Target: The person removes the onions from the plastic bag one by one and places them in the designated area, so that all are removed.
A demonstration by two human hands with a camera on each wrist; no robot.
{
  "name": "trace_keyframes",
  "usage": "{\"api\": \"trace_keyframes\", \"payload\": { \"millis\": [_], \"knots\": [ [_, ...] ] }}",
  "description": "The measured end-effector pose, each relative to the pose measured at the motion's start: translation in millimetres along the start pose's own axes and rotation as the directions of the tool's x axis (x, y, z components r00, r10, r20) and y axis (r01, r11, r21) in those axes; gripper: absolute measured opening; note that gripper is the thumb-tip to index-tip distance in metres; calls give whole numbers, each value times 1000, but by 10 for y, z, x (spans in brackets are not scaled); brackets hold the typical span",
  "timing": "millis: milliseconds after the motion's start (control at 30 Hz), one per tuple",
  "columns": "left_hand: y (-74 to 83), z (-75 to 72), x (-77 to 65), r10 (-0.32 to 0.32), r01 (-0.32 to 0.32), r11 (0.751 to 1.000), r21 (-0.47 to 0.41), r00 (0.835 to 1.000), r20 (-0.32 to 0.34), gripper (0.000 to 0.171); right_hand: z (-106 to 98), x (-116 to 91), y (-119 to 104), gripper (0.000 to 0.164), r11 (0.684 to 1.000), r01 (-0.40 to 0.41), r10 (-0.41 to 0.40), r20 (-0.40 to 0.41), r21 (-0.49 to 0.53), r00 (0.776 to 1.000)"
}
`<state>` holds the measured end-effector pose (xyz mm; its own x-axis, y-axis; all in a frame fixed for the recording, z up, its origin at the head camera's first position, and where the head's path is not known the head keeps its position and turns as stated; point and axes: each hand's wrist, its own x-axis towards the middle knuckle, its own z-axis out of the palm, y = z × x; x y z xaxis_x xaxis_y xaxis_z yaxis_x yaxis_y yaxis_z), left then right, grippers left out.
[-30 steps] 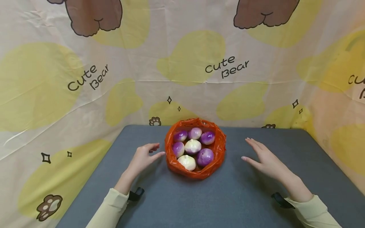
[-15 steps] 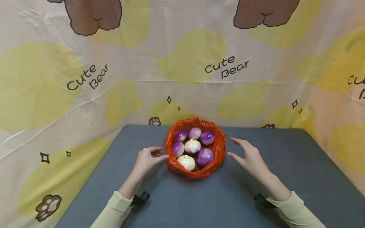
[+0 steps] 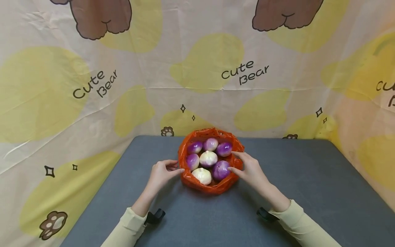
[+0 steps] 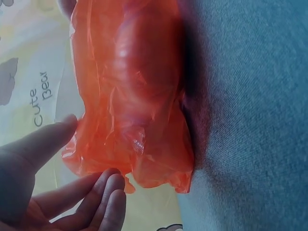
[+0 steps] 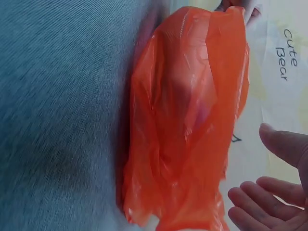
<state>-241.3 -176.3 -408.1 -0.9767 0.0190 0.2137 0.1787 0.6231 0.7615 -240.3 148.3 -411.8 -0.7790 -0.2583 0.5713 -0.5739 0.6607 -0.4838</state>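
An orange plastic bag [image 3: 211, 190] with a rolled-open mouth sits at the table's far middle. Inside lie several glossy purple-and-white round vegetables that look like onions, among them a pale one [image 3: 202, 176] at the front and a purple one [image 3: 222, 170] beside it. My left hand [image 3: 161, 174] is at the bag's left rim, its thumb at the edge and its fingers outside. Over the right rim reaches my right hand [image 3: 251, 170], thumb and fingers spread apart. In the right wrist view, a gap shows between the right fingers [image 5: 260, 199] and the bag.
A dark grey table [image 3: 197, 219] spreads beneath the bag and both arms. Directly behind its far edge hangs a patterned cloth backdrop [image 3: 200, 68] with bear prints and lettering. Black straps [image 3: 155, 216] are worn at the wrists.
My right hand has moved left from the open table to the bag's right rim. My left hand has shifted slightly right to the left rim. The bag and vegetables stay put.
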Motion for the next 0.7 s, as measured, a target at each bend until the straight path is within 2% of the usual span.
{"api": "trace_keyframes", "payload": {
  "millis": [333, 700],
  "knots": [
    [3, 52, -15, -1, 1, 1000, 21, 1000, 14, 42, 159, 81, -18, 59, 999, -54, 53, 116, 7, 992],
    [-17, 75, -13, 1, -1, 1000, 5, 1000, 17, 39, 242, 80, 27, 68, 995, -95, 96, 185, -10, 978]
  ]
}}
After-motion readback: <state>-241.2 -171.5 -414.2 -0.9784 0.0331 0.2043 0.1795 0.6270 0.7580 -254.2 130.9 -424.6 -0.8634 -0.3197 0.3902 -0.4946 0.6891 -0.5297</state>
